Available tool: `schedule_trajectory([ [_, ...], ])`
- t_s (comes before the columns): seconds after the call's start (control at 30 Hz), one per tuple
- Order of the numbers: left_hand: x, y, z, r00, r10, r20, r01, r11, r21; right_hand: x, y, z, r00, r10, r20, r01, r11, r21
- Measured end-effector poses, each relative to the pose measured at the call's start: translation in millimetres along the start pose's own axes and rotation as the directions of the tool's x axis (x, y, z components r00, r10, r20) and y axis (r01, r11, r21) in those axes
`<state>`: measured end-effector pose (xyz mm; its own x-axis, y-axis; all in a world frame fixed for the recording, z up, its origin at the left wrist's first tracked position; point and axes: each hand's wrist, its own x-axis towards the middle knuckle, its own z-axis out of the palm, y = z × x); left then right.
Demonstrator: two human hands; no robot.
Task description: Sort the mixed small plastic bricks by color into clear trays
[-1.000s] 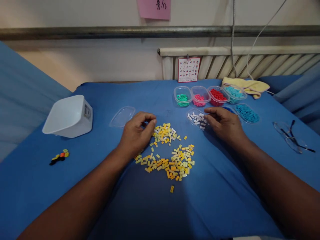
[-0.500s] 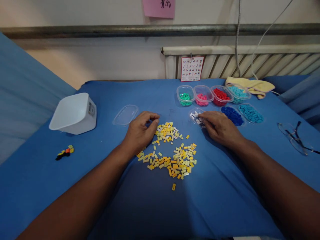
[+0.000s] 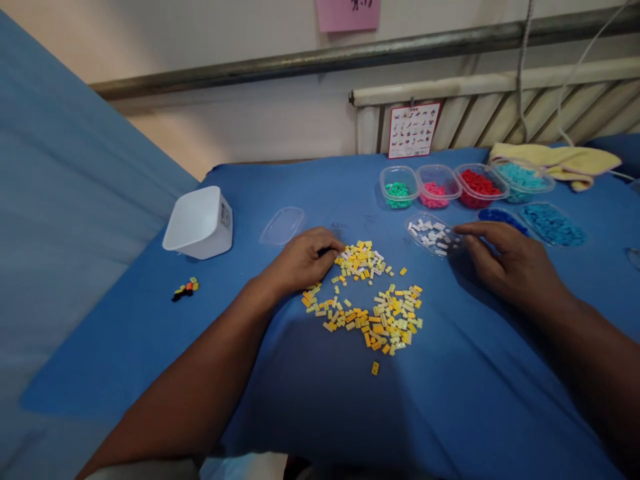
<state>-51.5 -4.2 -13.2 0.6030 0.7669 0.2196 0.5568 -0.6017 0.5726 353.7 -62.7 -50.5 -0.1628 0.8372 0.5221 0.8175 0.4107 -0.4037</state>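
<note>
Home-like room: wall radiator [image 3: 505, 110], blue-clothed table [image 3: 310, 180].

Small yellow bricks [image 3: 367, 300] lie scattered loose on the blue cloth [image 3: 300, 400].

The scene was dim and evenly lit, with a soft warm cast on the wall [image 3: 260, 120] and a cooler tone over the blue cloth [image 3: 310, 180]. Light seemed to come from above and somewhat ahead, since a broad dark shadow pooled on the cloth nearest the camera. A fainter shadow lay under the right hand [image 3: 515, 267]. There was no strong glare; only a pale sheen showed on the white tub [image 3: 197, 223]. Straight lines such as the pipe [image 3: 350, 57] bowed and tilted, a wide-lens distortion. Edges were soft, and the far small pieces [image 3: 367, 293] lacked crisp detail.
</note>
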Motion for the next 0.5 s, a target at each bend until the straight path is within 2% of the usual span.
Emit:
schedule_trajectory([
  [0.13,-2.9,0.5,-13.0,0.99,0.047,0.133,-0.049,0.999,0.013,-4.4,1.2,-1.6,1.0,0.024,-0.017,-0.024,1.0,-0.01],
  [0.2,-4.6,0.8,-16.3,0.995,0.012,0.103,-0.015,0.999,0.033,-4.5,0.1,-0.6,0.999,0.006,-0.04,-0.006,1.0,-0.016],
  [0.27,-5.9,2.6,-14.6,1.0,-0.01,0.01,0.01,0.999,0.048,-4.2,-2.0,0.2,0.999,-0.006,-0.038,0.006,1.0,-0.011],
  [0.33,-6.8,8.3,-7.4,0.999,0.028,-0.032,-0.026,0.998,0.064,-4.0,-4.8,0.5,1.0,-0.016,-0.026,0.016,1.0,0.002],
  [0.4,-7.4,19.1,3.3,0.993,0.11,0.053,-0.114,0.989,0.096,-4.1,-7.7,0.4,0.999,-0.036,-0.014,0.036,0.999,-0.001],
  [0.5,-8.6,39.9,16.6,0.93,0.162,0.329,-0.218,0.965,0.143,-4.7,-10.9,0.0,0.996,-0.091,0.016,0.091,0.996,0.006],
])
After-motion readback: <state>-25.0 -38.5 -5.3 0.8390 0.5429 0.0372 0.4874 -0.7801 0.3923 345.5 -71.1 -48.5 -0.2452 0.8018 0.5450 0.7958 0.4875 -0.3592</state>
